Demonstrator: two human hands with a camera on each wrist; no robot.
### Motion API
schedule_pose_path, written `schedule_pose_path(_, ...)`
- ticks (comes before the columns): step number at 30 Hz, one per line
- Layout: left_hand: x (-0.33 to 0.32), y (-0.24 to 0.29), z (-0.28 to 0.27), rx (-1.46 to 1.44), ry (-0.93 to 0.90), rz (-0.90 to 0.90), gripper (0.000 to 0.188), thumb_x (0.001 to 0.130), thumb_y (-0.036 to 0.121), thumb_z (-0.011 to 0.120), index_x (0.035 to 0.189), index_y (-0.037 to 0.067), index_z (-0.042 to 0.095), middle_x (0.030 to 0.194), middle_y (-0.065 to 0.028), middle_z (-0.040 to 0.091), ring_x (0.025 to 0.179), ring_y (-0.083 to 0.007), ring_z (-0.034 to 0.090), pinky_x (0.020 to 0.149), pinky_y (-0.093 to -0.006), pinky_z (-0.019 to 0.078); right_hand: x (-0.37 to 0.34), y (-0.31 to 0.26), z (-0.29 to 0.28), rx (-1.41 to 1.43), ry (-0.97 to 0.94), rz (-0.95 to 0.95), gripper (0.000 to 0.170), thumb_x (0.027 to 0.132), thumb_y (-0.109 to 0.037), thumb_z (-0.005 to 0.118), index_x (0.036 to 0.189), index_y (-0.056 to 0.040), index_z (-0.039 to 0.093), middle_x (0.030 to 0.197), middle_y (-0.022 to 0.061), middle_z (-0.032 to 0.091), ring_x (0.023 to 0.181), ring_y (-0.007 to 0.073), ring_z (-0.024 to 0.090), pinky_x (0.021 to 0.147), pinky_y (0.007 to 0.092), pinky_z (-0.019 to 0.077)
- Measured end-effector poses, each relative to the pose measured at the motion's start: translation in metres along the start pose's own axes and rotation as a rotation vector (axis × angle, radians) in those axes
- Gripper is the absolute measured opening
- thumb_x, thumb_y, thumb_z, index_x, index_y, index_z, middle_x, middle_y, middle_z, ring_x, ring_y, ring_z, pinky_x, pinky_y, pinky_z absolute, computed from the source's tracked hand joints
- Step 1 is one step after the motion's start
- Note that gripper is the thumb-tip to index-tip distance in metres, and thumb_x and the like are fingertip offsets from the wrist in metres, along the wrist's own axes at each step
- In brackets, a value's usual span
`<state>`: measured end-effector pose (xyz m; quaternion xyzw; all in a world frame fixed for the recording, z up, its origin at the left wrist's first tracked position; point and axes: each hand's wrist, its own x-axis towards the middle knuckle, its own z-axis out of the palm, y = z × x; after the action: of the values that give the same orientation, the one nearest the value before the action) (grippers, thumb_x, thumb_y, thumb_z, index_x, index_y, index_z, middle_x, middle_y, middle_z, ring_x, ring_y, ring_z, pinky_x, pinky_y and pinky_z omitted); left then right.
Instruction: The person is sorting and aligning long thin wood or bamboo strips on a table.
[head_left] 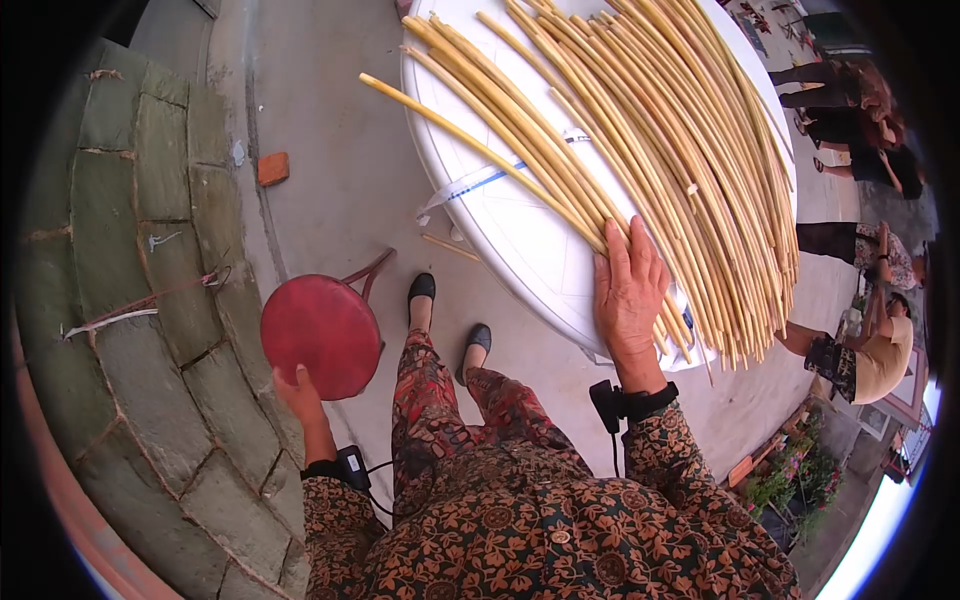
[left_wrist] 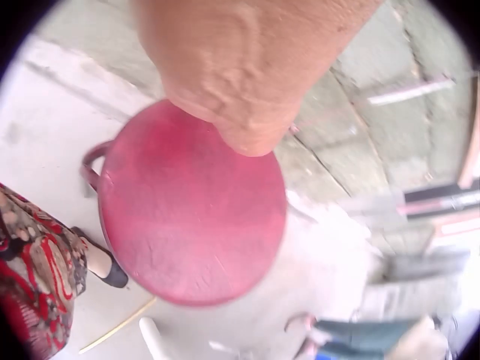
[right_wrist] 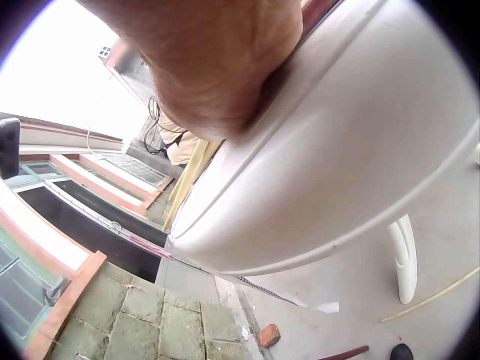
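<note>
A round red stool (head_left: 320,337) stands left of the person's legs, one bent leg of it showing. At its near rim, my left hand (head_left: 298,397) grips the seat, thumb on top; the other fingers are mostly hidden. In the left wrist view the back of that hand covers part of the red seat (left_wrist: 195,210). My right hand (head_left: 633,290) lies flat with extended fingers at the near edge of the white round table (head_left: 520,250), touching the ends of long straw-coloured stalks (head_left: 640,130). Many stalks lie side by side across the tabletop.
A white strap with a blue stripe (head_left: 490,178) runs under the stalks and hangs over the table edge. Stone slabs (head_left: 150,390) lie at left, with a brick (head_left: 273,168) near them. Several people are at the far right, one in a tan shirt (head_left: 888,345).
</note>
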<state>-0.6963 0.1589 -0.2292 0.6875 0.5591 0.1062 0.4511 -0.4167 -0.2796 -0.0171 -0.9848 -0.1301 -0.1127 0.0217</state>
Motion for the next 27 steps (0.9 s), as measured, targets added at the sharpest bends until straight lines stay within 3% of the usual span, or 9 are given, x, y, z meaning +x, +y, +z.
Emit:
schedule_pose_path(1,0.000,0.017,0.013,0.020,-0.088,0.161,0.058,0.097,0.018,0.061,0.149,0.001,0.040,0.149,-0.0159,0.045,0.136,-0.0315,0.044,0.114,-0.0420,0.0346,0.000,0.003,0.001,0.001,0.014,-0.009,0.054,0.091,-0.023,0.070,0.143,-0.0214,0.055,0.150,0.0137,0.046,0.132,0.0316,0.047,0.108,0.0448,0.0343)
schedule_pose_path(4,-0.054,0.172,0.063,-0.012,-0.460,0.570,0.059,0.096,0.015,0.061,0.149,0.001,0.040,0.152,-0.0188,0.042,0.140,-0.0325,0.042,0.117,-0.0420,0.0315,0.002,0.009,0.005,0.017,0.039,-0.027,0.054,0.091,-0.024,0.070,0.142,-0.0225,0.056,0.150,0.0121,0.046,0.133,0.0314,0.047,0.109,0.0454,0.0338)
schedule_pose_path(7,-0.098,0.275,0.131,0.080,-0.613,1.088,0.065,0.091,0.015,0.065,0.151,0.006,0.040,0.153,-0.0204,0.041,0.141,-0.0386,0.039,0.115,-0.0490,0.0323,0.000,0.009,-0.002,0.011,0.057,-0.046,0.052,0.090,-0.025,0.071,0.141,-0.0227,0.057,0.150,0.0118,0.046,0.134,0.0315,0.046,0.110,0.0459,0.0328)
schedule_pose_path(9,-0.122,0.318,0.167,0.232,-0.516,1.350,0.064,0.094,0.023,0.063,0.152,0.011,0.040,0.156,-0.0179,0.038,0.145,-0.0388,0.033,0.118,-0.0513,0.0258,0.000,0.007,-0.003,0.002,0.068,-0.063,0.052,0.090,-0.024,0.071,0.140,-0.0224,0.057,0.149,0.0117,0.047,0.134,0.0317,0.045,0.111,0.0462,0.0325)
schedule_pose_path(11,-0.124,0.331,0.201,0.465,-0.418,1.420,0.063,0.095,0.035,0.064,0.152,0.023,0.042,0.160,-0.0097,0.033,0.148,-0.0369,0.027,0.118,-0.0605,0.0185,0.000,0.007,-0.002,0.005,0.057,-0.093,0.052,0.089,-0.022,0.072,0.139,-0.0215,0.058,0.148,0.0116,0.047,0.135,0.0321,0.044,0.111,0.0465,0.0328)
schedule_pose_path(14,-0.129,0.342,0.218,0.419,-0.372,1.479,0.063,0.094,0.038,0.064,0.152,0.025,0.042,0.160,-0.0073,0.034,0.148,-0.0353,0.027,0.117,-0.0624,0.0174,-0.004,0.005,-0.021,0.159,0.147,-0.168,0.055,0.084,-0.015,0.075,0.137,-0.0177,0.059,0.147,0.0115,0.048,0.132,0.0330,0.047,0.108,0.0462,0.0371)
schedule_pose_path(16,-0.125,0.346,0.224,0.386,-0.387,1.571,0.064,0.094,0.036,0.066,0.152,0.023,0.042,0.160,-0.0074,0.034,0.147,-0.0333,0.029,0.118,-0.0596,0.0206,-0.021,-0.015,-0.041,0.361,0.204,-0.297,0.052,0.075,-0.005,0.078,0.126,-0.0097,0.066,0.133,0.0127,0.059,0.116,0.0323,0.059,0.096,0.0423,0.0477)
schedule_pose_path(19,-0.113,0.350,0.223,0.193,-0.459,1.679,0.063,0.092,0.029,0.069,0.149,0.017,0.044,0.158,-0.0093,0.037,0.145,-0.0325,0.036,0.117,-0.0532,0.0294,-0.071,-0.056,-0.007,0.698,-0.063,-0.519,0.038,0.077,-0.007,0.075,0.115,-0.0099,0.069,0.116,0.0061,0.066,0.101,0.0236,0.065,0.084,0.0378,0.0524)
schedule_pose_path(27,-0.080,0.334,0.211,-0.138,-0.642,1.782,0.062,0.085,0.012,0.074,0.143,0.012,0.052,0.151,-0.0115,0.047,0.139,-0.0351,0.044,0.113,-0.0458,0.0381,-0.154,-0.074,0.234,0.636,-0.651,0.006,0.025,0.095,-0.022,0.061,0.117,-0.0123,0.068,0.111,0.0128,0.069,0.104,0.0319,0.066,0.091,0.0417,0.0534)
